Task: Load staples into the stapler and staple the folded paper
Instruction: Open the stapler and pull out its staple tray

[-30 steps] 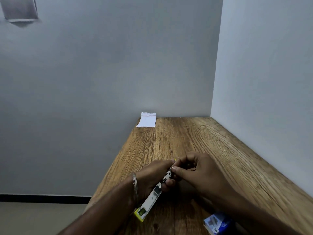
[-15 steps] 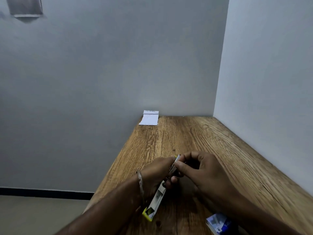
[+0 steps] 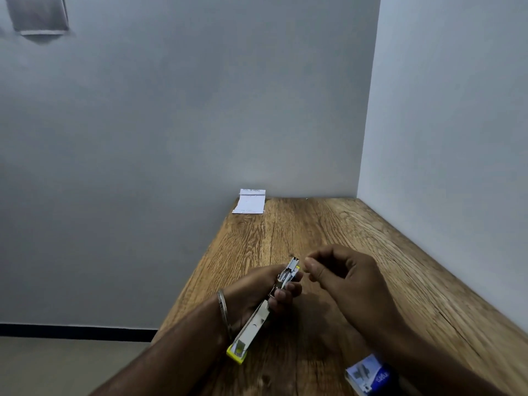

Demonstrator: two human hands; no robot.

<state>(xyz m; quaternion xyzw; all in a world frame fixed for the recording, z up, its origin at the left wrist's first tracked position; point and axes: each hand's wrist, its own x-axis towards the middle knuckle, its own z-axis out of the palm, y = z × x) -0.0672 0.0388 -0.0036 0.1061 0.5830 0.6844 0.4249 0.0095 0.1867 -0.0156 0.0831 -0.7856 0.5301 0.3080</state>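
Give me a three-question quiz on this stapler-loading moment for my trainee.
1. True or false: the left hand grips the yellow-tipped metal stapler.
2. Where does the folded white paper lie? A) under the stapler B) at the wooden table's far left corner C) in the right hand
3. Fill in: the blue-and-white staple box sits near the person's ____ forearm.

Key: 1 true; 2 B; 3 right.
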